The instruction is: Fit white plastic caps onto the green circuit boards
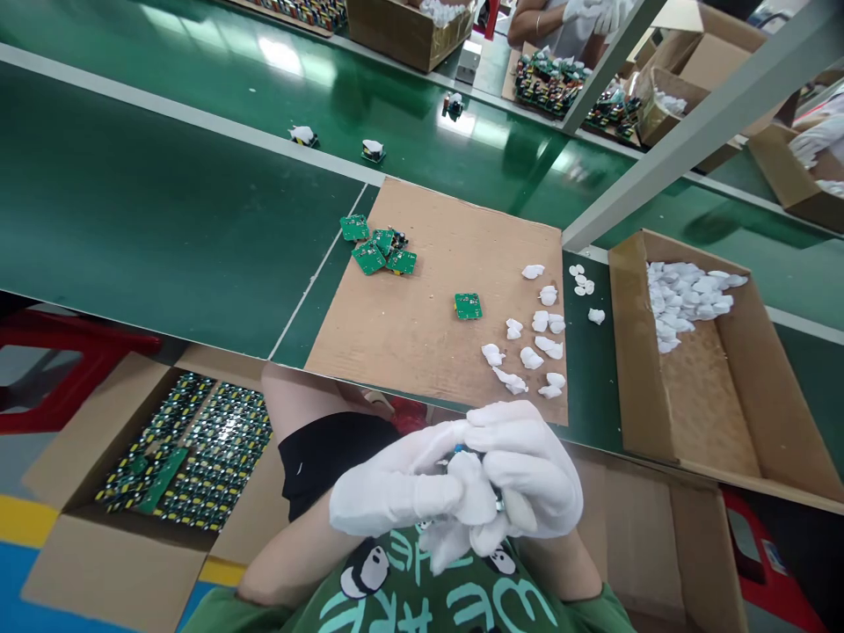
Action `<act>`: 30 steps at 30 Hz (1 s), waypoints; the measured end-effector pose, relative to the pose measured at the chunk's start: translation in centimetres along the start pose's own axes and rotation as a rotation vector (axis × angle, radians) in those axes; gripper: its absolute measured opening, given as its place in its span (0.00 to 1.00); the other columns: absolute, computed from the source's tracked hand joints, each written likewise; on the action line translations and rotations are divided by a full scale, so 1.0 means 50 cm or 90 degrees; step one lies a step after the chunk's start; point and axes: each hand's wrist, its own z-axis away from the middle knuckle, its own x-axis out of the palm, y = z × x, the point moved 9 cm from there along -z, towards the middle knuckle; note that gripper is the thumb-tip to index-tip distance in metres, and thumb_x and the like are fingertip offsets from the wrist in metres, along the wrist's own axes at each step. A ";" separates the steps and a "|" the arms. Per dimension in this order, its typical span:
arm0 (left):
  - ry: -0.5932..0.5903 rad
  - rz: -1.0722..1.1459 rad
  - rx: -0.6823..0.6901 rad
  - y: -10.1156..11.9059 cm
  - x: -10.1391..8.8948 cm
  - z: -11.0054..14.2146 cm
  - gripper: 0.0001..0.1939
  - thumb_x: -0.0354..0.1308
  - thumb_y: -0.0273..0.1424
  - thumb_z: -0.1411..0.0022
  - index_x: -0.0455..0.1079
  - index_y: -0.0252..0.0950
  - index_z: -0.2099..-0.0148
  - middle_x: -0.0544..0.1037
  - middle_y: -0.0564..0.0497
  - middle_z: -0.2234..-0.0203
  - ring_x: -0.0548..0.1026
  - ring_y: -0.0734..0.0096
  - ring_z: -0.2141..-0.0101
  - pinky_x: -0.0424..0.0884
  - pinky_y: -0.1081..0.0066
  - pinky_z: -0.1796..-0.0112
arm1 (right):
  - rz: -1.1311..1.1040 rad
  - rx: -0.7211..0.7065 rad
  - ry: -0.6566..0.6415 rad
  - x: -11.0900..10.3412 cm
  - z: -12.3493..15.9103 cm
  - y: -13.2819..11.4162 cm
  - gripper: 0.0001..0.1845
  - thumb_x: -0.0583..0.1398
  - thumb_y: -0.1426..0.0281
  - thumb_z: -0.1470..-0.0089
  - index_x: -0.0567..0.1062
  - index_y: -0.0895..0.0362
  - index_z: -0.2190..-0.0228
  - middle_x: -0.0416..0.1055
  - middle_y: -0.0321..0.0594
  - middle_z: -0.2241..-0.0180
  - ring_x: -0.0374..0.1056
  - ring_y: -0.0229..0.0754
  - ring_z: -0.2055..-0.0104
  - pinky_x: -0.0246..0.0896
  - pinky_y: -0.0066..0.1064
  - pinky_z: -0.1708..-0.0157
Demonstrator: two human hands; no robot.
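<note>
Both my hands wear white gloves and are pressed together close to my chest. My left hand (396, 488) and my right hand (531, 470) close round a small part (478, 492) wrapped in white material, with a bit of blue and metal showing between the fingers. In front of me lies a brown cardboard sheet (422, 325) on the green belt. On it sit a pile of green circuit boards (379, 249), a single green board (468, 306) and several white pieces (531, 347).
An open carton (731, 413) at the right holds many white pieces (686, 294). A carton of stacked boards (191, 453) stands at the lower left beside a red stool (72, 369). Two wrapped parts (336, 142) lie farther up the belt. Another person's gloved hands (593, 13) work at the top.
</note>
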 end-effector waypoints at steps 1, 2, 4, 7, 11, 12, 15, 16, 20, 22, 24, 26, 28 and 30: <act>-0.004 -0.014 -0.012 0.001 0.003 -0.002 0.25 0.60 0.55 0.40 0.72 0.36 0.67 0.72 0.46 0.76 0.71 0.67 0.76 0.66 0.69 0.77 | -0.006 0.007 -0.028 0.004 -0.001 0.003 0.23 0.55 0.57 0.32 0.67 0.49 0.40 0.76 0.43 0.61 0.76 0.49 0.63 0.79 0.44 0.64; 0.004 -0.029 -0.023 0.004 0.003 -0.003 0.24 0.61 0.54 0.40 0.73 0.36 0.67 0.72 0.47 0.77 0.71 0.66 0.75 0.66 0.69 0.76 | -0.007 0.015 -0.063 0.011 -0.002 0.006 0.22 0.53 0.56 0.31 0.67 0.48 0.39 0.76 0.43 0.62 0.76 0.48 0.64 0.79 0.44 0.65; 0.042 -0.044 -0.027 0.013 0.000 -0.007 0.23 0.61 0.52 0.38 0.74 0.35 0.66 0.71 0.48 0.77 0.69 0.68 0.75 0.63 0.69 0.74 | 0.011 0.018 -0.105 0.017 -0.004 0.007 0.23 0.48 0.57 0.29 0.67 0.51 0.38 0.76 0.43 0.62 0.76 0.48 0.62 0.79 0.43 0.65; 0.084 -0.055 -0.010 0.024 -0.001 -0.013 0.22 0.60 0.48 0.37 0.73 0.33 0.68 0.70 0.49 0.77 0.67 0.71 0.76 0.62 0.69 0.73 | 0.042 0.009 -0.080 0.013 -0.001 0.002 0.25 0.48 0.59 0.28 0.64 0.57 0.37 0.75 0.45 0.60 0.75 0.48 0.56 0.79 0.43 0.59; 0.131 -0.065 0.005 0.014 -0.009 -0.011 0.24 0.58 0.50 0.37 0.70 0.33 0.71 0.70 0.49 0.79 0.66 0.71 0.78 0.63 0.69 0.72 | 0.019 0.080 0.048 -0.005 0.021 0.015 0.20 0.54 0.62 0.30 0.65 0.46 0.40 0.77 0.42 0.57 0.76 0.48 0.57 0.78 0.43 0.62; 0.152 -0.051 0.013 0.010 -0.014 -0.008 0.26 0.56 0.51 0.35 0.68 0.33 0.73 0.71 0.48 0.80 0.65 0.73 0.79 0.61 0.70 0.75 | 0.012 0.099 0.065 -0.005 0.028 0.020 0.18 0.55 0.64 0.31 0.66 0.43 0.42 0.78 0.40 0.56 0.77 0.48 0.59 0.77 0.43 0.63; 0.230 0.009 0.020 -0.006 -0.031 0.003 0.29 0.51 0.49 0.30 0.65 0.33 0.77 0.70 0.48 0.81 0.60 0.79 0.83 0.51 0.74 0.82 | 0.013 0.121 0.078 0.000 0.036 0.028 0.13 0.58 0.64 0.33 0.69 0.39 0.48 0.79 0.37 0.57 0.77 0.48 0.64 0.77 0.45 0.65; 0.247 0.020 0.010 -0.011 -0.035 0.005 0.29 0.52 0.48 0.30 0.65 0.32 0.77 0.70 0.48 0.80 0.60 0.80 0.83 0.49 0.75 0.83 | 0.019 0.115 0.081 0.000 0.035 0.029 0.13 0.59 0.62 0.34 0.69 0.39 0.48 0.79 0.37 0.58 0.76 0.49 0.64 0.76 0.45 0.66; 0.227 0.129 -0.058 -0.032 -0.030 -0.004 0.27 0.54 0.50 0.32 0.74 0.29 0.69 0.75 0.44 0.75 0.62 0.79 0.82 0.49 0.77 0.85 | 0.039 0.074 0.049 0.004 0.017 0.028 0.19 0.61 0.58 0.36 0.72 0.46 0.45 0.77 0.42 0.61 0.76 0.49 0.62 0.76 0.43 0.68; 0.176 0.184 -0.098 -0.036 -0.015 -0.010 0.27 0.56 0.52 0.36 0.76 0.30 0.65 0.75 0.45 0.75 0.61 0.79 0.83 0.50 0.77 0.85 | 0.019 0.050 0.056 0.000 0.011 0.025 0.20 0.58 0.57 0.33 0.72 0.50 0.44 0.76 0.43 0.62 0.75 0.46 0.65 0.76 0.41 0.68; 0.152 0.161 -0.099 -0.027 -0.008 -0.010 0.23 0.61 0.50 0.38 0.76 0.31 0.63 0.76 0.46 0.74 0.64 0.77 0.81 0.56 0.76 0.82 | -0.001 0.048 0.080 -0.008 0.010 0.025 0.22 0.57 0.56 0.32 0.71 0.52 0.43 0.74 0.43 0.64 0.75 0.45 0.66 0.76 0.41 0.67; 0.174 0.093 -0.069 -0.011 -0.013 -0.003 0.18 0.65 0.44 0.38 0.76 0.31 0.62 0.76 0.45 0.71 0.68 0.75 0.75 0.62 0.75 0.75 | -0.002 0.068 0.085 -0.009 0.014 0.028 0.19 0.56 0.55 0.32 0.71 0.49 0.46 0.74 0.42 0.64 0.75 0.46 0.66 0.76 0.43 0.67; 0.196 0.054 -0.056 -0.007 -0.019 0.004 0.17 0.63 0.44 0.35 0.73 0.32 0.61 0.73 0.48 0.72 0.66 0.77 0.75 0.60 0.75 0.76 | 0.014 0.076 0.065 -0.003 0.018 0.028 0.15 0.55 0.54 0.32 0.73 0.46 0.50 0.75 0.42 0.62 0.75 0.47 0.64 0.75 0.42 0.67; 0.165 0.078 -0.064 -0.014 -0.013 0.006 0.20 0.62 0.47 0.35 0.70 0.33 0.61 0.69 0.52 0.75 0.60 0.81 0.81 0.54 0.76 0.80 | 0.025 0.062 0.049 0.001 0.022 0.021 0.13 0.55 0.55 0.33 0.74 0.45 0.53 0.75 0.43 0.59 0.74 0.48 0.62 0.74 0.41 0.68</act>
